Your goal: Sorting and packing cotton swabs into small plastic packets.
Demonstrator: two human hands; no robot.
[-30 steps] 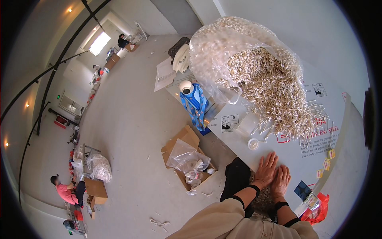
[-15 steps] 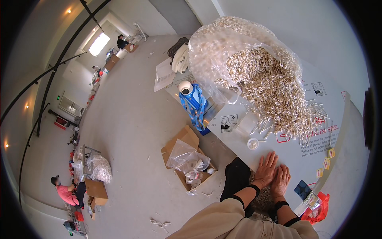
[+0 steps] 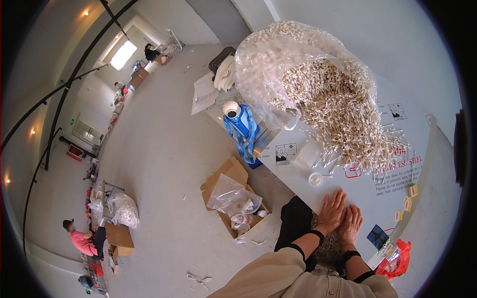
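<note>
Both of my hands rest side by side at the near edge of the sheet-covered table (image 3: 365, 193). My left hand (image 3: 332, 212) lies palm down, its fingers stretched forward and nothing in it. Close against it, my right hand (image 3: 351, 226) also lies palm down, fingers extended and slightly bent, with no object showing. Just beyond my left hand stands a small round white tub (image 3: 315, 180), beside a clear plastic box (image 3: 309, 155). A large heap of cotton swabs (image 3: 343, 119) spills from a big clear plastic bag (image 3: 263, 69) toward me.
Small yellow-and-white packets (image 3: 408, 203) line the table's right edge, above a red plastic bag (image 3: 397, 263). A blue bottle (image 3: 242, 124) with a strap stands at the left edge. An open cardboard box (image 3: 233, 198) sits on the floor; a co-worker in pink (image 3: 82, 242) sits far left.
</note>
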